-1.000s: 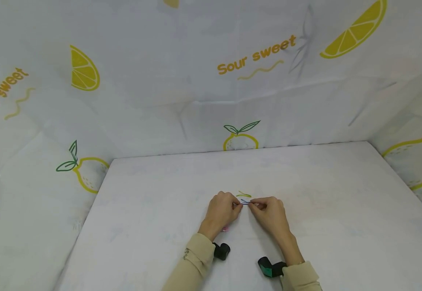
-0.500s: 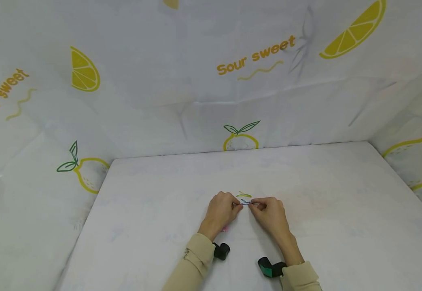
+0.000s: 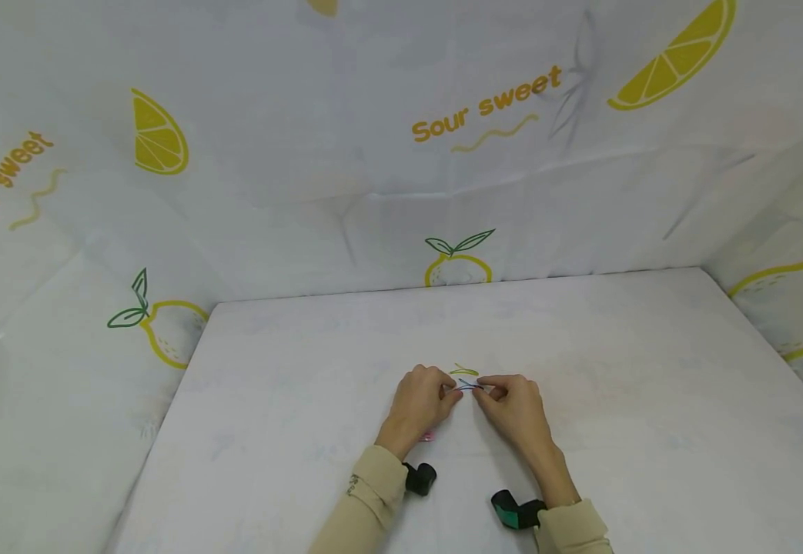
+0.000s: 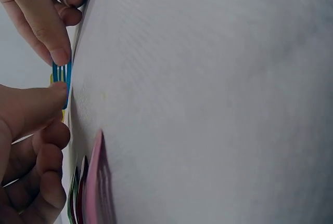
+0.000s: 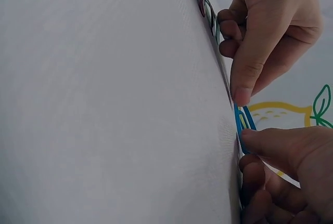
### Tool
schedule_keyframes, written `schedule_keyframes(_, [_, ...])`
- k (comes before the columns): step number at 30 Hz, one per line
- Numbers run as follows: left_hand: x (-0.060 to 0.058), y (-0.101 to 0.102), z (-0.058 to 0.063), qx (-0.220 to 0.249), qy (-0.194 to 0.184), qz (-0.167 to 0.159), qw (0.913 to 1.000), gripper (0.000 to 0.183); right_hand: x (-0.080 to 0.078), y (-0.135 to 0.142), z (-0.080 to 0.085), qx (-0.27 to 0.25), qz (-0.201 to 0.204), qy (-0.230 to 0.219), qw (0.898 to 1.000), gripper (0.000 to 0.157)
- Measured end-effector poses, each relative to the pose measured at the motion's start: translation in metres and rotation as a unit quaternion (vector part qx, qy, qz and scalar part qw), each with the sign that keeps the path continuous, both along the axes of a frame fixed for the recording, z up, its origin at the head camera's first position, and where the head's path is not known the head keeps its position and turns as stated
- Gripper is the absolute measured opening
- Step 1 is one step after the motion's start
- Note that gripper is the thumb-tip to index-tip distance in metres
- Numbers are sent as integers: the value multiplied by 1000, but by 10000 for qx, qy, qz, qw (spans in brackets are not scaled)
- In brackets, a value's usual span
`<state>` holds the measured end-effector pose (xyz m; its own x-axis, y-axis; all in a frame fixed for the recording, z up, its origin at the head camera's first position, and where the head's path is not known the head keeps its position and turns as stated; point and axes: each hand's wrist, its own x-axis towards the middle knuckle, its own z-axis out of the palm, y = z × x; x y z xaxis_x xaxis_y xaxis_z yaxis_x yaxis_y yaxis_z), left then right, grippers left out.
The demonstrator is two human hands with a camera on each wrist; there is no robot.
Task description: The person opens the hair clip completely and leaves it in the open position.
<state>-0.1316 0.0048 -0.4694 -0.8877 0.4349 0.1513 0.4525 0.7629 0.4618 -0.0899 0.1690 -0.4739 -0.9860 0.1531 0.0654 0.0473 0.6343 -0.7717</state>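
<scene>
Thumbs and fingers closed, the left hand (image 3: 420, 400) and right hand (image 3: 516, 409) pinch opposite ends of a blue clip (image 5: 240, 124) near a yellow clip (image 3: 465, 372).

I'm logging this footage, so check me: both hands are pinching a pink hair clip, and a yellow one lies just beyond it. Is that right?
Not quite: the left hand and right hand pinch a blue hair clip, not a pink one, as the right wrist view shows. The yellow hair clip does lie just beyond it.
</scene>
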Motion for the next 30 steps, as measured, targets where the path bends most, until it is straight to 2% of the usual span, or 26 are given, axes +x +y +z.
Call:
schedule_keyframes(7, [0,-8,3,309,146,-61,9994,13,0,-4,4,43,70,112,9999,17])
schedule_keyframes(12, [-2,-19,10,477,38,-102,9988,16,-1,-9,8,61,128,166,9998,18])
schedule_keyframes(18, [-6,-33,14,638,-60,21,9979,17,-4,-15,12,82,185,94,9998,18])
schedule_keyframes(30, [-9,-55,9,855,-128,137,9962,16,-11,-33,13,-155,519,-66,9985,15])
